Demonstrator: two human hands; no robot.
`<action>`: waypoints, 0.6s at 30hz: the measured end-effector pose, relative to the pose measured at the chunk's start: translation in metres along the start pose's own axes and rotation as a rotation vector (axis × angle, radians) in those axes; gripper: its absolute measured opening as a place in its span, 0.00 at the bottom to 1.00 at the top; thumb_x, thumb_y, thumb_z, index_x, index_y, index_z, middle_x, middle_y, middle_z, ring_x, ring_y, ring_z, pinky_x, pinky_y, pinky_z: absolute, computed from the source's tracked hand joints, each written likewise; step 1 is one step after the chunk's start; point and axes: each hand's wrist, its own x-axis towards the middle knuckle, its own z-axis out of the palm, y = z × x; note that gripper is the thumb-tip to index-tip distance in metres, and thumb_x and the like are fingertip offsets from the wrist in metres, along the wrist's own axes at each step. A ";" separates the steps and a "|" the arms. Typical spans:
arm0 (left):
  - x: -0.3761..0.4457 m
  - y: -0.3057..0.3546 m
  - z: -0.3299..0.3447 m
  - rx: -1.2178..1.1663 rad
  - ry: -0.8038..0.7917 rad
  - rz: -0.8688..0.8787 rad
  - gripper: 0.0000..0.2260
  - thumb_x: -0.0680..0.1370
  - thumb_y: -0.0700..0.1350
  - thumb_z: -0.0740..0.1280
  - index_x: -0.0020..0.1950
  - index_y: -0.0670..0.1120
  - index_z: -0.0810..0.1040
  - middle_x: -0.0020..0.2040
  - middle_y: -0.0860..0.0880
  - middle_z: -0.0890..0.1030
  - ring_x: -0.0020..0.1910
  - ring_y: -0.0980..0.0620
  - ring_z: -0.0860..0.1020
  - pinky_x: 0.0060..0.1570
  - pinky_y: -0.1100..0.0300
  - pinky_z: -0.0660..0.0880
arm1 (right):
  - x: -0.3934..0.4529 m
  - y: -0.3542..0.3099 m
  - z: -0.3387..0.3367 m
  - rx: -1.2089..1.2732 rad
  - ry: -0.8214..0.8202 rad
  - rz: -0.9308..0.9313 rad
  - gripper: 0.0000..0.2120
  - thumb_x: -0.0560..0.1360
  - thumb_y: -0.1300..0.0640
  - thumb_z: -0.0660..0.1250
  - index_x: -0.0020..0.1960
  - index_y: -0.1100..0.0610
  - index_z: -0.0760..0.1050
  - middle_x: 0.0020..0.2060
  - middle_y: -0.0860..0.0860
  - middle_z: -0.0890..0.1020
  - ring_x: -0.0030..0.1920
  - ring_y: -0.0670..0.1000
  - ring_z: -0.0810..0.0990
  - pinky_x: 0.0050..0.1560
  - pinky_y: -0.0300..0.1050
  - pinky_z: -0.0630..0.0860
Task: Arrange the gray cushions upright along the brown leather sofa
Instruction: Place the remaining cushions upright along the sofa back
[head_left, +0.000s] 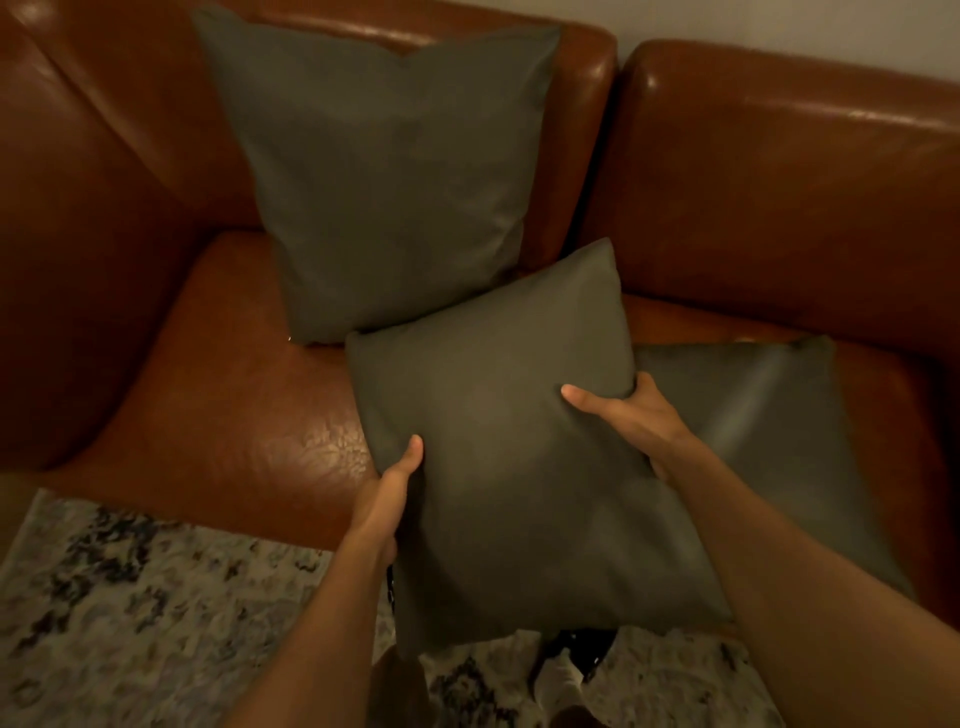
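Note:
One gray cushion (384, 171) stands upright against the backrest of the brown leather sofa (769, 171), left of the backrest gap. A second gray cushion (514, 467) is held in the air over the seat's front edge, tilted. My left hand (395, 493) grips its left edge, thumb on the front face. My right hand (623, 415) grips its right edge, thumb on the front, fingers hidden behind. A third gray cushion (779, 441) lies flat on the right seat, partly hidden by the held cushion and my right forearm.
A padded sofa arm (78, 260) rises at the left. Bare seat leather (249, 415) shows in front of the upright cushion. A mottled grey rug (130, 623) covers the floor by the sofa front. My feet are dimly visible below the held cushion.

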 end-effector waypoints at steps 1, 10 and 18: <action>-0.010 0.004 0.003 0.006 0.009 0.026 0.47 0.51 0.72 0.81 0.67 0.53 0.81 0.60 0.51 0.87 0.60 0.44 0.84 0.66 0.43 0.78 | -0.003 -0.001 -0.004 0.006 0.003 -0.017 0.62 0.45 0.29 0.81 0.73 0.52 0.67 0.66 0.51 0.79 0.62 0.55 0.80 0.64 0.56 0.77; -0.070 0.045 0.045 0.025 0.058 0.323 0.35 0.64 0.65 0.79 0.68 0.55 0.80 0.61 0.54 0.86 0.61 0.49 0.83 0.66 0.45 0.78 | -0.019 -0.026 -0.052 0.089 0.091 -0.192 0.62 0.47 0.29 0.81 0.75 0.49 0.64 0.68 0.49 0.77 0.64 0.54 0.78 0.66 0.57 0.76; -0.087 0.122 0.113 0.099 0.038 0.694 0.29 0.67 0.61 0.78 0.66 0.56 0.79 0.60 0.56 0.85 0.61 0.54 0.82 0.67 0.50 0.78 | -0.011 -0.063 -0.103 0.300 0.227 -0.399 0.51 0.54 0.34 0.81 0.72 0.48 0.67 0.63 0.47 0.79 0.62 0.49 0.80 0.66 0.52 0.77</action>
